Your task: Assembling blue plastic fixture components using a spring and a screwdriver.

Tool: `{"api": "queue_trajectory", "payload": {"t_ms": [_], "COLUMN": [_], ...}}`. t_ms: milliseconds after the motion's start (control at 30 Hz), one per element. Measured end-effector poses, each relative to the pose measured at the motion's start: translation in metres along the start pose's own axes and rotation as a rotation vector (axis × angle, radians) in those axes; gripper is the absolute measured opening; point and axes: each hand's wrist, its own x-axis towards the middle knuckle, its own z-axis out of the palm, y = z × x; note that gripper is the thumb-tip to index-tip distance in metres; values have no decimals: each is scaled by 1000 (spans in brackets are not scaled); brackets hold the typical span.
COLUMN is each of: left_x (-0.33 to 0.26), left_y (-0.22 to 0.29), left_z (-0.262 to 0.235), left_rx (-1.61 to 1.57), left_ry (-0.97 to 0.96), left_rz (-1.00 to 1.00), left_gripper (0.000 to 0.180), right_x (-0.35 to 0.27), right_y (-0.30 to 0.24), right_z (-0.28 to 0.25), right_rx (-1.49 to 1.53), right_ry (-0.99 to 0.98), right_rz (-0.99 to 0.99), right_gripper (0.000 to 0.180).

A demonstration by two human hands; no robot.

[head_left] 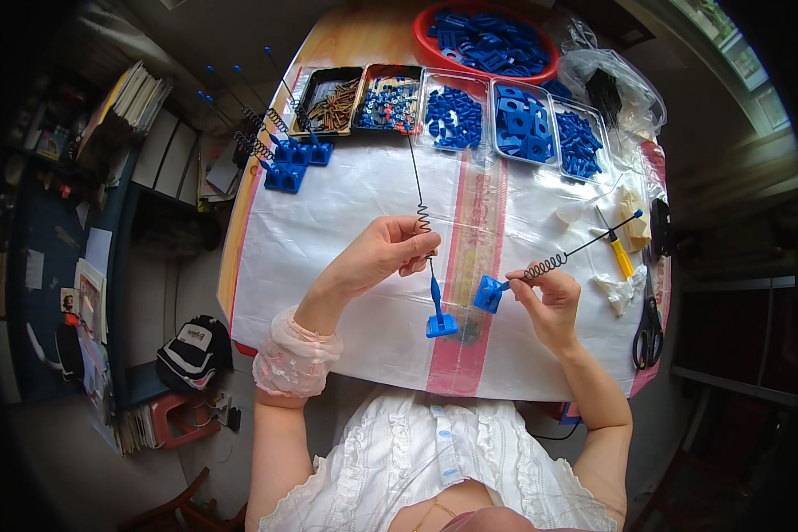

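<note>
**Two sprung pieces in hand beside a pink-striped band**

The pink-striped band (457, 377) runs from near to far down the white sheet (346, 177) covering the worktop (346, 35). Over its left part hangs the blue foot of the upright spring rod (423, 215); whether that foot touches the sheet I cannot tell. The left hand (386, 253), left of the band, pinches this rod just below its black coil, fingers closed, the thin black wire rising beyond.

Right of the band, the right hand (554, 310) holds the slanted spring rod (545, 265) in a narrow pinch between the coil and its blue foot. The foot points left, over the band's right part; the wire slopes away to the far right, ending in a blue tip.

Well to the right of the band lie black scissors (648, 337), then crumpled white paper (621, 288) and, beyond it, a yellow-handled tool (621, 257).

Farther off, left of the band, a cluster of blue-footed spring rods (293, 160) stands near a black tray (319, 82) of brass-coloured screws. Small blue parts fill clear trays (528, 161) around and right of the band's far end; past them sits a red basin (554, 58) heaped with blue pieces.
</note>
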Motion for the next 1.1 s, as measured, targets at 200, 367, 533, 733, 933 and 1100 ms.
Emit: {"api": "queue_trajectory", "payload": {"t_ms": [200, 367, 533, 733, 933, 1100], "left_x": [0, -6, -10, -17, -9, -2], "left_y": [-1, 5, 5, 14, 10, 16], "left_z": [-3, 17, 39, 51, 43, 50], "left_rx": [76, 220, 535, 720, 701, 719], "left_ry": [-11, -45, -30, 49, 156, 164], "left_rz": [63, 216, 447, 552, 530, 505], "left_gripper": [22, 14, 17, 17, 20, 19], "right_x": [0, -2, -1, 1, 7, 9], "right_y": [2, 3, 0, -8, -22, -26], "right_z": [1, 1, 4, 5, 7, 9], "right_rx": [-1, -2, -65, -118, -137, -167], "right_ry": [3, 1, -31, -56, -147, -163], "right_rz": [-19, 28, -34, -147, -173, -203], "right_gripper": [9, 8, 7, 6, 11, 10]}}
